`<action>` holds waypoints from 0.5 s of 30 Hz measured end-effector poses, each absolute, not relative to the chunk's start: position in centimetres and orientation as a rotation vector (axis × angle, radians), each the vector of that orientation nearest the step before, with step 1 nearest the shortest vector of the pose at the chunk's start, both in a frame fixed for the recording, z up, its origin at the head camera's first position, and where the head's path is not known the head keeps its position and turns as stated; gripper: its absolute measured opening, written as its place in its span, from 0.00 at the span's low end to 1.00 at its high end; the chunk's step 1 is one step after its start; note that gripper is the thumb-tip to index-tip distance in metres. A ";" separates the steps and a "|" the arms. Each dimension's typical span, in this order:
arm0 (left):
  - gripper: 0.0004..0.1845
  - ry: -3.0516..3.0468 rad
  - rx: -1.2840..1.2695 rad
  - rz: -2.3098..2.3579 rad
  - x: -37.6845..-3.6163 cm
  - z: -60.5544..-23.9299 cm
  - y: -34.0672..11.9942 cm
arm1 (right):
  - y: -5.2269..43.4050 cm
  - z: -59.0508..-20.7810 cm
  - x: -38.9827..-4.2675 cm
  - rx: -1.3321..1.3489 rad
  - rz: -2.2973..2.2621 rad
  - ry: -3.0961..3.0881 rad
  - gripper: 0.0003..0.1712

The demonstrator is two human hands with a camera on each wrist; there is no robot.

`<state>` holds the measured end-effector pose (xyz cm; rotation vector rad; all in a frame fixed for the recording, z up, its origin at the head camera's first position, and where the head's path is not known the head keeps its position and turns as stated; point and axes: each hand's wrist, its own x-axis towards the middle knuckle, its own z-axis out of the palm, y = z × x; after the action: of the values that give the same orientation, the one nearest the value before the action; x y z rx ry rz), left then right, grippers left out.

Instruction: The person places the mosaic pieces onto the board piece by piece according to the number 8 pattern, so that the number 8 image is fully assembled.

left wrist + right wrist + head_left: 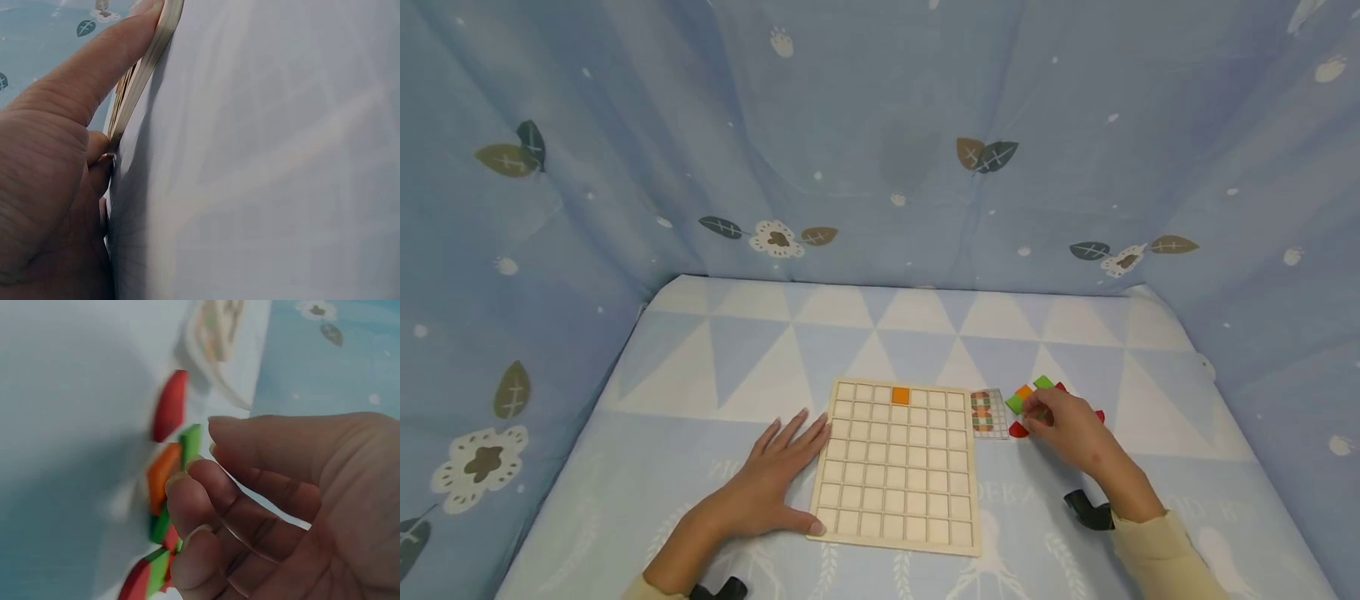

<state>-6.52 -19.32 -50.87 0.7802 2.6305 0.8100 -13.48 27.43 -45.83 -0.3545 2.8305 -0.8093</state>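
The wooden grid board (898,467) is steadied by the flat, spread left hand (767,487) at its edge, while coloured tiles (1025,398) beyond a small pattern card (990,414) are touched by the loosely curled right hand (1071,429), nothing visibly gripped.

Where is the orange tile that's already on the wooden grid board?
In the head view, the orange tile sits in the top row of the wooden grid board, near its middle, left of the small pattern card.

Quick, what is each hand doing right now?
Left hand: open, flat against the wooden board's left edge.
Right hand: fingers curled over the coloured tiles; a grip cannot be told.
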 end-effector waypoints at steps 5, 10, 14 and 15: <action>0.69 2.641 0.795 0.803 -6.7 -50.9 -19.4 | 27.4 -46.9 -12.9 -0.425 -0.689 2.876 0.09; 0.70 2.628 0.778 0.817 -6.6 -50.8 -19.2 | 26.8 -47.3 -12.2 -0.493 -0.493 2.970 0.12; 0.70 2.632 0.774 0.815 -6.5 -50.7 -19.1 | 26.7 -47.7 -11.8 -0.581 -0.397 3.039 0.12; 0.70 2.633 0.775 0.814 -6.5 -50.6 -19.1 | 26.6 -47.8 -11.8 -0.603 -0.381 3.056 0.11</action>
<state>-6.49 -19.14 -50.64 0.7746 2.6330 0.8138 -11.76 26.64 -47.79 -0.6030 3.0559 -0.3808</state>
